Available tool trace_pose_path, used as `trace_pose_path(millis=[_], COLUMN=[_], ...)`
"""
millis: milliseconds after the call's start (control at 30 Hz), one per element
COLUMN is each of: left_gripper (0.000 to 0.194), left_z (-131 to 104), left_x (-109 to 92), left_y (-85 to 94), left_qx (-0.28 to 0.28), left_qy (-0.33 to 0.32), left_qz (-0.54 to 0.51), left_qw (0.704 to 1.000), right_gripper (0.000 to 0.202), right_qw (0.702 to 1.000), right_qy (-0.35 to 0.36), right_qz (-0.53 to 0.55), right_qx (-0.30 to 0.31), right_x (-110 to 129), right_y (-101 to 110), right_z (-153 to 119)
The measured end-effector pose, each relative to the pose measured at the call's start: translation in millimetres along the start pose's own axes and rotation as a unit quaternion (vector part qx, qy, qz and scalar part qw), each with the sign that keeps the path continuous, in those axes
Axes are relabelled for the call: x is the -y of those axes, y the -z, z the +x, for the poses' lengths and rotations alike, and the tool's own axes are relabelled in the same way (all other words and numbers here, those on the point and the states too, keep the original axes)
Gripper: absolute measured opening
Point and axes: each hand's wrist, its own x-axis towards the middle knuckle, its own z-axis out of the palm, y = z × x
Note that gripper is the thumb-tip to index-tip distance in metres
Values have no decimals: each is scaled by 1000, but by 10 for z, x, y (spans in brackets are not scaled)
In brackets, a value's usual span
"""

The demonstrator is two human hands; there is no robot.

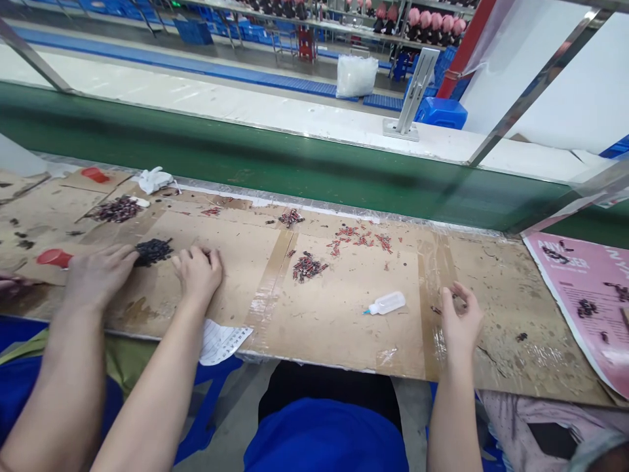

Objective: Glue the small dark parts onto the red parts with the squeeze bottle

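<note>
On the cardboard table cover, my left hand [197, 278] rests with curled fingers, a small dark piece showing at the thumb and fingertips. Just left of it lies a pile of black pieces [154, 252]. Over to the right, my right hand [460, 321] is raised slightly, thumb and fingers closed around a small dark piece [459, 304]; its exact kind is too small to tell. Between my hands sit a heap of dark and red pieces [308, 267], scattered red pieces [363, 240] and a white squeeze bottle [388, 303] with a blue tip, lying on its side.
A co-worker's hand [101, 272] is at the black pile's left side, near a red cup [55, 257]. A white glove [155, 180] lies farther back. Beyond the cardboard [344, 334] runs a green belt [275, 160]. A pink printed sheet [584, 288] holds dark pieces at right.
</note>
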Motion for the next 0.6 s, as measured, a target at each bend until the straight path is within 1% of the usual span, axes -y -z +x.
trace_pose_path(millis=[67, 100, 200, 233, 300, 367, 433, 500, 600], left_gripper=[35, 37, 43, 44, 41, 37, 36, 39, 41], left_z=[-30, -42, -75, -85, -100, -105, -97, -83, -80], left_x=[-87, -112, -157, -169, -189, -201, -200, -193, -211], left_y=[-67, -63, 18, 47, 89, 110, 122, 141, 172], left_qx=[2, 7, 34, 41, 46, 34, 8, -27, -66], left_qy=[32, 42, 40, 37, 28, 27, 31, 35, 19], left_qz=[27, 47, 123, 145, 164, 152, 118, 72, 2], left_qw=[999, 998, 991, 988, 985, 987, 992, 996, 998], right_gripper=[44, 43, 37, 36, 33, 34, 41, 48, 51], right_qw=[1000, 1000, 999, 998, 993, 976, 949, 918, 873], right_qy=[-4, -4, 13, 33, 98, 183, 253, 295, 323], right_qz=[16, 26, 44, 43, 28, 4, -18, -34, -60], right_qx=[-3, 1, 20, 30, 63, 116, 186, 263, 360], right_x=[22, 40, 101, 117, 144, 165, 191, 225, 283], right_y=[-5, -2, 28, 39, 54, 49, 19, -35, -140], right_z=[-79, -122, -254, -296, -365, -405, -411, -384, -312])
